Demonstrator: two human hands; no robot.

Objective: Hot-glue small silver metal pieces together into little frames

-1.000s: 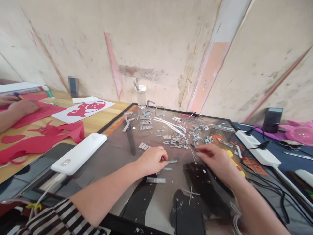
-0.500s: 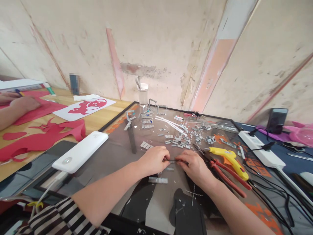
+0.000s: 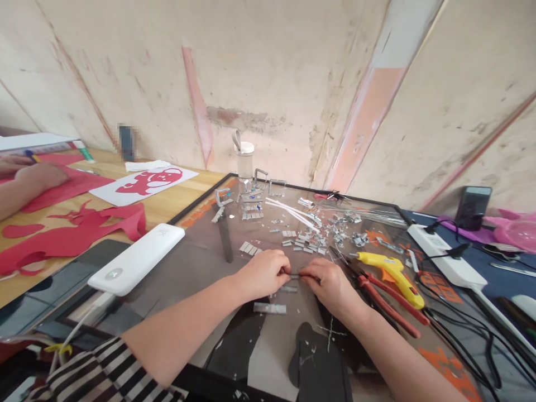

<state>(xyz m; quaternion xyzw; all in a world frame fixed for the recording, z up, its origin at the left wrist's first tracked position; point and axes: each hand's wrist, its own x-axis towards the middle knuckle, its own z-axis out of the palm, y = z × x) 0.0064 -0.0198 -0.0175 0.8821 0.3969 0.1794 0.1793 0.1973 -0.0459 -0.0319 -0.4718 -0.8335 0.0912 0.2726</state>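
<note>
Left hand [image 3: 266,273] and right hand [image 3: 329,281] pinch a thin grey strip [image 3: 295,276]. Red-handled metal pliers [image 3: 383,286] lie right (handles apart).

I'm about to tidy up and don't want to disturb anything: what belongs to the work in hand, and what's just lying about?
Seems to belong:
small grey strip, held between the left hand and right hand
loose grey pieces
red-handled pliers, probably
yellow glue gun, probably

Seems just lying about:
white power bank
lidded bottle
dark phone
</note>
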